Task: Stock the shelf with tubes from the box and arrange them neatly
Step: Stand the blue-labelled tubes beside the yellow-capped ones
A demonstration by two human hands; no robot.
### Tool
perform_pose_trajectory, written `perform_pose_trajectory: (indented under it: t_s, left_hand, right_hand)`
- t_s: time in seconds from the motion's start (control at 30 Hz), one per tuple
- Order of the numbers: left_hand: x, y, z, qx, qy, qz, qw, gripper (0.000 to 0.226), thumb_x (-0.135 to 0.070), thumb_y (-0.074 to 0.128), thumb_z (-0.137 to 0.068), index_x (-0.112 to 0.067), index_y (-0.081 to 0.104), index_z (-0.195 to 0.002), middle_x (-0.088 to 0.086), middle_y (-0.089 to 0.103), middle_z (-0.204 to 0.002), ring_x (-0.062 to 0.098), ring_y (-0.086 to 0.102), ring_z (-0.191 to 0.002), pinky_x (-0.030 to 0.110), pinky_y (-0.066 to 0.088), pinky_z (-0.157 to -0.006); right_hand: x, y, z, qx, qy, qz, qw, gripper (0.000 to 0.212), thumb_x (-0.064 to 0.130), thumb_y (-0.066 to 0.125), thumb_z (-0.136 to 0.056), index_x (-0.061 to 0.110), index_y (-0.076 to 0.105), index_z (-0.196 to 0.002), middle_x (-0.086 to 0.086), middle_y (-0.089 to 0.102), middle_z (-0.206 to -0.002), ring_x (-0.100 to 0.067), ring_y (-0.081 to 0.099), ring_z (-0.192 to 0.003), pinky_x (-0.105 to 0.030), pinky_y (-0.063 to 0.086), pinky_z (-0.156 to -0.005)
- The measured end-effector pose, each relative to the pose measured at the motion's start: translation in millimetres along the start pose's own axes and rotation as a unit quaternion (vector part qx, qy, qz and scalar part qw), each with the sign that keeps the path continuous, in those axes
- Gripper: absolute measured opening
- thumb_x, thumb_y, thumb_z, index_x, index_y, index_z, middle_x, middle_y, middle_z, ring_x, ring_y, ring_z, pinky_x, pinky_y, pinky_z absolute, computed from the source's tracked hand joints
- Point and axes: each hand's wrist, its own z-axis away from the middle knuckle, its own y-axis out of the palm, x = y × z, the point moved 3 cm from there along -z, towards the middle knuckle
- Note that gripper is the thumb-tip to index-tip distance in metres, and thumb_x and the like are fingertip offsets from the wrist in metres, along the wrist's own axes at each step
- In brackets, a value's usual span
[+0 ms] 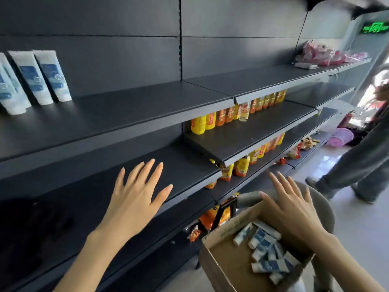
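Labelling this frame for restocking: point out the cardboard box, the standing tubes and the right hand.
cardboard box (pixel 221 260): head view, bare inner wall.
standing tubes (pixel 52 75): head view, rightmost tube's body.
right hand (pixel 293 212): head view, back of hand.

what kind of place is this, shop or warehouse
Most likely a small shop or supermarket aisle being stocked. Long dark retail shelving carries a row of yellow bottles, snack packets and a few standing white-and-blue tubes, and a cardboard box holds more of the same.
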Motion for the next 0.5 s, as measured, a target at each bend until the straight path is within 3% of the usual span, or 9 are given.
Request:
perform_pose_trajectory:
  t_s: [0.17, 0.4, 0.5]
  left_hand:
    - [-47, 46, -19, 0.055, 0.009, 0.006, 0.998, 0.102, -0.069, -0.034, -0.067, -0.027, 0.004, -0.151, -0.004, 0.009, -0.16, 0.014, 0.008, -0.147, 0.044, 0.008, -0.117]
    - [-92, 101, -46, 0.165, 0.015, 0.122, 0.979, 0.07, -0.062, 0.011, -0.09, -0.029, 0.011, -0.151, -0.008, 0.011, -0.159, 0.01, 0.007, -0.146, 0.042, 0.006, -0.118]
    - [-102, 123, -62, 0.201, 0.025, 0.159, 0.966, 0.067, -0.06, 0.016, -0.093, -0.029, 0.012, -0.151, -0.01, 0.013, -0.159, 0.01, 0.009, -0.145, 0.041, 0.007, -0.118]
  right_hand:
    - [-58, 32, 22, 0.044, 0.026, -0.014, 0.999, 0.081, 0.074, 0.007, -0.082, 0.033, 0.001, -0.151, 0.007, 0.001, -0.16, -0.017, -0.004, -0.148, -0.051, -0.005, -0.116]
    - [-107, 75, 51, 0.094, 0.111, -0.03, 0.989, 0.084, 0.072, 0.006, -0.079, 0.03, 0.003, -0.152, 0.006, 0.003, -0.161, -0.018, 0.002, -0.148, -0.05, 0.006, -0.118]
    - [-120, 96, 59, 0.12, 0.166, -0.054, 0.977, 0.082, 0.07, 0.01, -0.081, 0.029, 0.002, -0.152, 0.004, 0.003, -0.161, -0.019, 0.002, -0.148, -0.048, 0.004, -0.117]
